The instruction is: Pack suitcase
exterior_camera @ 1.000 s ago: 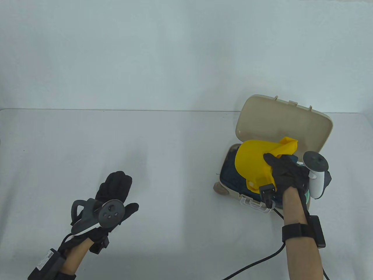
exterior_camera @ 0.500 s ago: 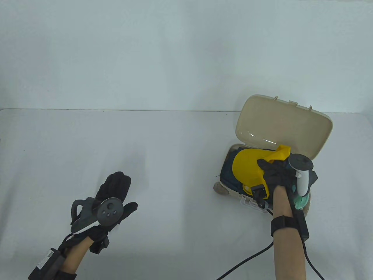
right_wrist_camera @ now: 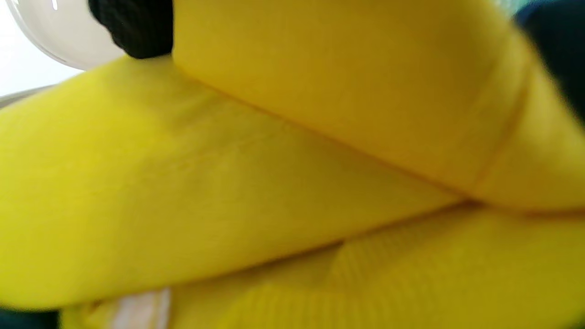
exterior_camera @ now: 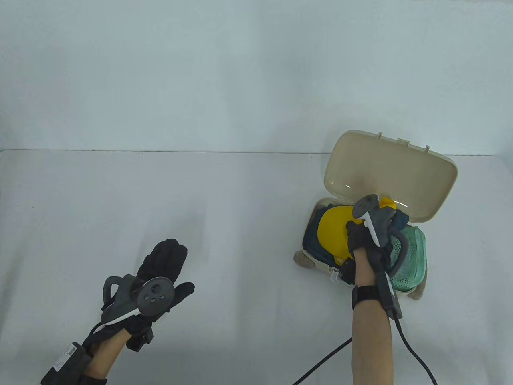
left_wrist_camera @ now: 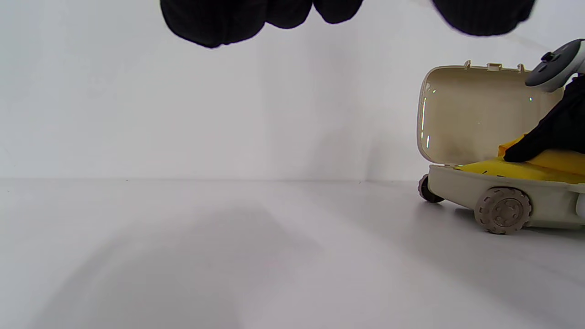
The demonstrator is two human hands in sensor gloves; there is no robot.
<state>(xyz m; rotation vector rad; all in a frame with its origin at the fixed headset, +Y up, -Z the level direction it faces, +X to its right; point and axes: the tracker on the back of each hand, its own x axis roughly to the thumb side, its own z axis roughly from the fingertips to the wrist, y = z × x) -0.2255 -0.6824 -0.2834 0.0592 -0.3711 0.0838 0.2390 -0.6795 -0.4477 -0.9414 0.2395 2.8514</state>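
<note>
A small beige suitcase (exterior_camera: pixel 316 264) stands open at the right of the table, its lid (exterior_camera: pixel 392 168) upright. Inside lie dark blue clothing (exterior_camera: pixel 310 238), a green mesh item (exterior_camera: pixel 415 256) and a yellow cap (exterior_camera: pixel 332 232). My right hand (exterior_camera: pixel 360 236) grips the cap and presses it down into the suitcase. The cap fills the right wrist view (right_wrist_camera: pixel 274 160), with a black fingertip (right_wrist_camera: pixel 132 27) at its upper edge. My left hand (exterior_camera: pixel 164 260) is open and empty over the table at the left. The left wrist view shows the suitcase (left_wrist_camera: pixel 457 185) from the side.
A black cable (exterior_camera: pixel 332 357) runs from my right wrist across the table toward the front edge. The suitcase stands on small wheels (left_wrist_camera: pixel 502 210). A white wall rises behind the table.
My right hand has moved forward and down with the yellow cap, pushing it lower into the suitcase. The green mesh item now shows. The left hand has barely shifted.
</note>
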